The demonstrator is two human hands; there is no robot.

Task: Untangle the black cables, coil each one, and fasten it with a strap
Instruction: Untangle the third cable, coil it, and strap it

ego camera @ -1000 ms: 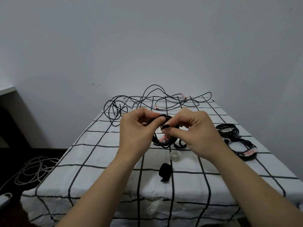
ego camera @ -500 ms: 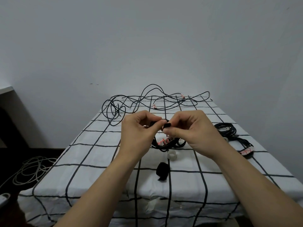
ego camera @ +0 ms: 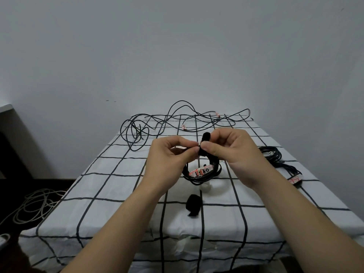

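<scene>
coiled cable (ego camera: pixel 202 177) is off the cloth, held above the middle of the table (ego camera: pixel 110 186), with a white-and-red label (ego camera: pixel 201 171) on its front run. black strap (ego camera: pixel 202 151) crosses the top of the coil and its free end sticks up past the fingers.

left hand (ego camera: pixel 169 156): thumb and forefinger pinched on the top of the coil, hard against the strap. right hand (ego camera: pixel 234 150): thumb pressed on the strap, other fingers curled round its upper end. hands are together, thumbs almost touching.

step, my read: fastening the strap on this coil. can't tell if the wrap has closed on itself yet. next move calls for pulling the free end snug round the bundle and pressing it down onto itself. the left pinch should hold while that happens so the loops don't spring open. then set the coil down.

around it:
- spare strap roll (ego camera: pixel 194 205) on the cloth under the coil, toward the near edge
- small white roll (ego camera: pixel 206 187) just beyond it, partly hidden by the coil
- second coiled bundle (ego camera: pixel 272 155) near the right edge with its own label; strap not visible from here
- loose tangle (ego camera: pixel 167 121) along the far edge, thickest toward the far left corner, not yet sorted
- white cables (ego camera: pixel 33 205) on the floor left of the table

so roughly one bundle down, one in hand, tangle to go.
</scene>
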